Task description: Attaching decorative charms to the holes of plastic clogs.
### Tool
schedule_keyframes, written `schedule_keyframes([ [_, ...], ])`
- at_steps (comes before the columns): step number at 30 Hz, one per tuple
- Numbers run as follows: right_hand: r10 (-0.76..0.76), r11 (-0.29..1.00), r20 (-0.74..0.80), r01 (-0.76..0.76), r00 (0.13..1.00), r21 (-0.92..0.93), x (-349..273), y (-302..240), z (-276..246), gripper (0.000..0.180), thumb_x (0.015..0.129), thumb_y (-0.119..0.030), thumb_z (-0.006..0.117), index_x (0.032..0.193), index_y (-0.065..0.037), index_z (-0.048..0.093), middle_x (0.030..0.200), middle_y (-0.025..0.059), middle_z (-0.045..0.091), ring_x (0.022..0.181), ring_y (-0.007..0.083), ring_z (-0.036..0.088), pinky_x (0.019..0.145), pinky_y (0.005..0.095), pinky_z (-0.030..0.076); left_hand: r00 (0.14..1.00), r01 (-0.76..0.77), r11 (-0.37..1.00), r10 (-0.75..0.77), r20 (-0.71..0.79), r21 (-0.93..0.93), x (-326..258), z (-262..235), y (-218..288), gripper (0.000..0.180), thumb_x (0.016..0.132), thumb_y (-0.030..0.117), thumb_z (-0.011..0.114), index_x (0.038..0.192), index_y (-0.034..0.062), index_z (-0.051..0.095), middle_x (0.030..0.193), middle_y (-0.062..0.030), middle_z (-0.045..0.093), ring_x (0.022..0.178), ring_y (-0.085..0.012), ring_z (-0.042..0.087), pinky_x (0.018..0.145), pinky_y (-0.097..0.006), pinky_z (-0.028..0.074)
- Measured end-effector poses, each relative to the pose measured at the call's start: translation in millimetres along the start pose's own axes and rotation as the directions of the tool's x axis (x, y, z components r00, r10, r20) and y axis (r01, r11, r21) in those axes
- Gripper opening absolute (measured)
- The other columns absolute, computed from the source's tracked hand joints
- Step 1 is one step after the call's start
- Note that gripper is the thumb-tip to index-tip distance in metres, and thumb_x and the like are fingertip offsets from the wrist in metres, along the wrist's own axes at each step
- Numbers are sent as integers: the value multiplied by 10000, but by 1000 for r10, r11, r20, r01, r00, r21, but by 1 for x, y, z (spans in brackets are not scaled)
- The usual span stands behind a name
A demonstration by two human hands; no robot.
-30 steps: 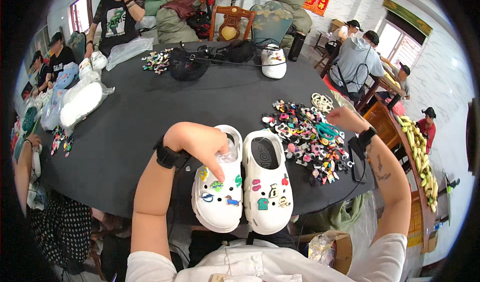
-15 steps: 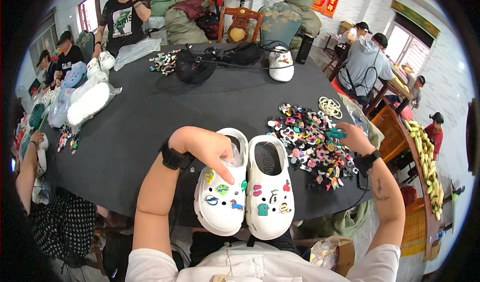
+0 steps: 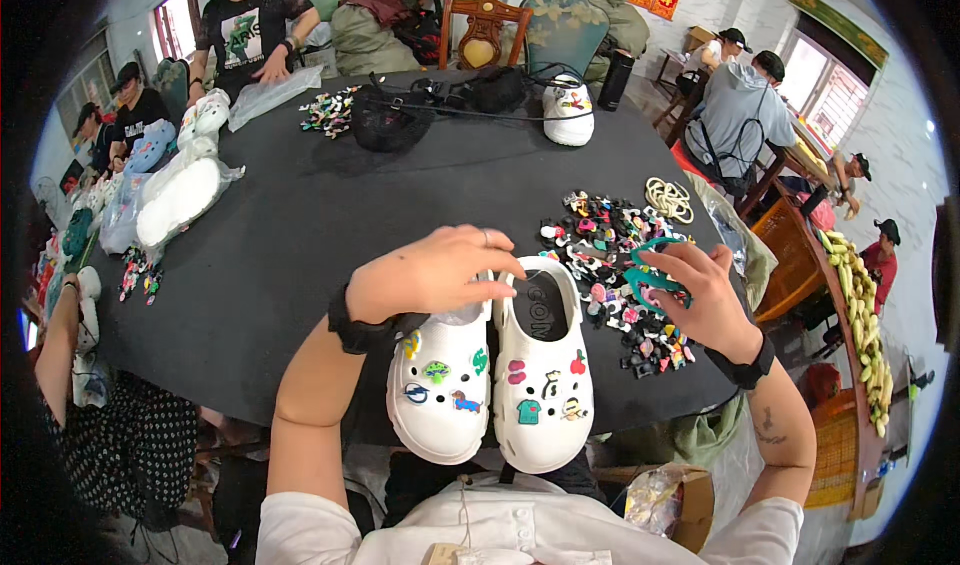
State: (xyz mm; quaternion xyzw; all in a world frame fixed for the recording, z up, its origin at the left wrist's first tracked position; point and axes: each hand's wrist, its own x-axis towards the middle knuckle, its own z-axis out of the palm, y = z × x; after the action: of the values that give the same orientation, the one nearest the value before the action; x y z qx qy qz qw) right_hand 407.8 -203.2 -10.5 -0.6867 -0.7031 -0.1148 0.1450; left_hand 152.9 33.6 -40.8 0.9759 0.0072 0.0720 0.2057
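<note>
Two white clogs stand side by side at the near table edge, toes toward me. The left clog [image 3: 440, 427] carries several charms, among them a dachshund shape. On the right clog [image 3: 540, 443] are several more, including a red apple and a green shirt. My left hand [image 3: 440, 273] is over the heel openings, fingers stretched and apart, fingertips by the right clog's rim. My right hand [image 3: 705, 300] has its fingers around a teal-handled tool [image 3: 640, 283] that looks like pliers, above a pile of loose shoe charms [image 3: 610, 250]. Its jaws are hard to make out.
Beyond the pile lies a bundle of cream bands [image 3: 668, 200]. Another white clog [image 3: 568, 113], a black bag [image 3: 390, 120] and a black bottle [image 3: 616, 80] stand farther back. Bagged white shoes [image 3: 180, 203] lie at left. Other people are around the room.
My left hand has lifted off the left clog's top and shifted toward the right clog's heel. The teal handles in my right hand have spread and moved nearer to me.
</note>
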Motion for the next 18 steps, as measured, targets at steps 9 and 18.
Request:
schedule_keyframes([
  [9, -180, 982, 118, 171, 977, 78, 20, -29, -4, 511, 649, -161, 798, 1132, -126, 634, 973, 49, 605, 901, 204, 569, 807, 386, 296, 995, 55, 996, -49, 87, -69, 2, 1, -19, 434, 976, 333, 454, 1370, 153, 487, 1375, -174, 496, 1254, -334, 481, 1054, -431, 331],
  [18, -138, 986, 172, 118, 975, 121, 37, -37, 10, 388, 706, -241, 773, 1056, -97, 688, 868, 84, 618, 800, 228, 596, 837, 399, 309, 994, 63, 997, -60, 88, -38, 3, 5, -21, 397, 982, 321, 444, 1291, 97, 552, 1165, -189, 622, 1103, -334, 571, 967, -415, 425],
])
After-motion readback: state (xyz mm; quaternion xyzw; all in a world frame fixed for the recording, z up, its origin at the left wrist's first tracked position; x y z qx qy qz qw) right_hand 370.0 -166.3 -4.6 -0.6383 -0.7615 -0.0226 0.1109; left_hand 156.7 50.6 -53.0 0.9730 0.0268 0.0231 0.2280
